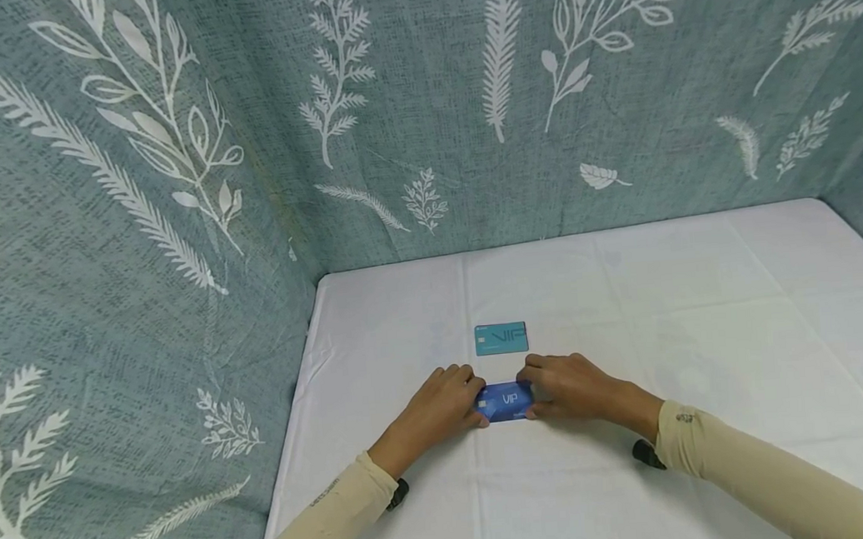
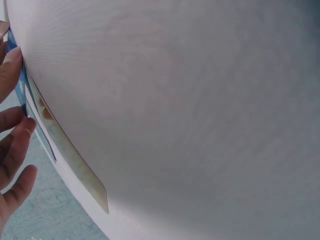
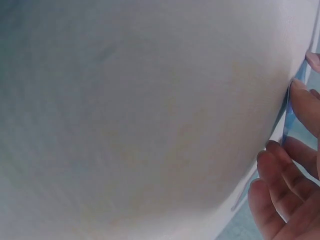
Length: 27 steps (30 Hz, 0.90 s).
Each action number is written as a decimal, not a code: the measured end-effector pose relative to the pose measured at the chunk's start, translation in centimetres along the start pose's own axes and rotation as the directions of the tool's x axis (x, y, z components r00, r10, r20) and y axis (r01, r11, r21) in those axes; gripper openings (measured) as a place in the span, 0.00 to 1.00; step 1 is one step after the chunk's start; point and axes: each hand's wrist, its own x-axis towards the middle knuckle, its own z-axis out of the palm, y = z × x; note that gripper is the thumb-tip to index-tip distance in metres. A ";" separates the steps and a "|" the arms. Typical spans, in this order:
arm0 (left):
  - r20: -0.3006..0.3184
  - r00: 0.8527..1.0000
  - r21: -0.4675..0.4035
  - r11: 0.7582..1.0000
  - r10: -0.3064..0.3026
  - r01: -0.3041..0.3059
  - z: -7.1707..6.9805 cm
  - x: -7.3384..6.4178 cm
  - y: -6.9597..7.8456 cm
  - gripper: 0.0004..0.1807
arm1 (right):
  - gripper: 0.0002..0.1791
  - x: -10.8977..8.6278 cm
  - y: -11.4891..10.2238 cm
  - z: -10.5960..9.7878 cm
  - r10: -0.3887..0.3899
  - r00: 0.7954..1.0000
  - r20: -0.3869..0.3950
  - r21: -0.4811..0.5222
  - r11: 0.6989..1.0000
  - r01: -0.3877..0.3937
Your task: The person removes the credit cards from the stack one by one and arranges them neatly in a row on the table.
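Observation:
A blue card printed "VIP" (image 1: 504, 406) with a gold chip is held level between both hands, close over the white cloth. My left hand (image 1: 441, 404) pinches its left end, thumb at the near edge and fingertips at the far edge. On the right end, my right hand (image 1: 573, 386) grips it the same way. Just beyond the blue card, a teal card also printed "VIP" (image 1: 501, 344) lies flat on the cloth, untouched. The blue card's thin edge (image 2: 20, 92) shows between the fingers in the left wrist view. In the right wrist view, the thumb (image 3: 304, 102) presses the card.
White cloth (image 1: 675, 311) covers the table. Blue-green curtains with white leaf prints (image 1: 421, 120) hang behind it and at both sides. Small black devices sit under the left wrist (image 1: 398, 495) and right wrist (image 1: 647, 454). Pale sleeves (image 1: 776, 471) cover both forearms.

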 end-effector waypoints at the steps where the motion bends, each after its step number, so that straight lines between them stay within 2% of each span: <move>1: 0.000 1.000 0.000 1.000 0.001 -0.001 0.0 0.0 0.0 0.29 | 0.28 0.0 0.0 0.0 -0.001 1.000 0.001 0.003 1.000 0.001; 10: 0.013 1.000 0.009 1.000 -0.004 0.004 0.1 0.1 0.1 0.29 | 0.28 0.1 0.2 0.1 -0.006 1.000 0.001 0.009 1.000 0.005; 27: 0.017 1.000 -0.001 1.000 0.023 -0.023 0.0 0.1 -0.1 0.28 | 0.28 0.3 0.3 -0.1 -0.023 1.000 0.018 0.016 1.000 0.023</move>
